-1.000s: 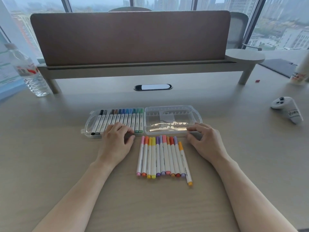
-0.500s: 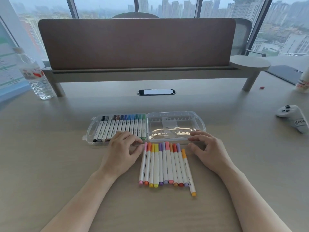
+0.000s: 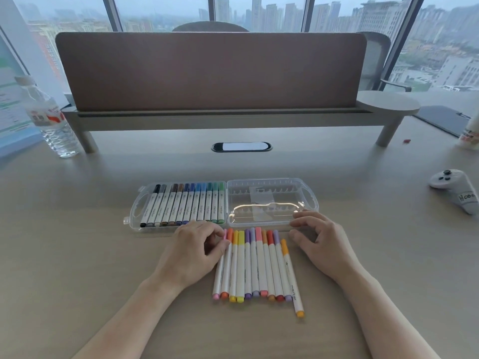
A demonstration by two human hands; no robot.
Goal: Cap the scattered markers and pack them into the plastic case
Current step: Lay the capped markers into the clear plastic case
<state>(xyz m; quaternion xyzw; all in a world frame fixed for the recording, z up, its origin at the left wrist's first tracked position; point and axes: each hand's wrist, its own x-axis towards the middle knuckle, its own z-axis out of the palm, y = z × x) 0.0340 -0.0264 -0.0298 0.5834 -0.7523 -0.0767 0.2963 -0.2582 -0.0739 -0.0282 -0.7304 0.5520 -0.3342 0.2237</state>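
On the desk [image 3: 77, 255], the open plastic case [image 3: 223, 203] lies at twelve o'clock of the hands, its left half filled with capped markers and its right half bare. A row of loose markers [image 3: 255, 265] lies just at six o'clock of it. The left hand [image 3: 191, 251] touches the row's nine o'clock side, fingers loosely curled; the right hand [image 3: 321, 244], at three o'clock, has spread fingertips on the case rim.
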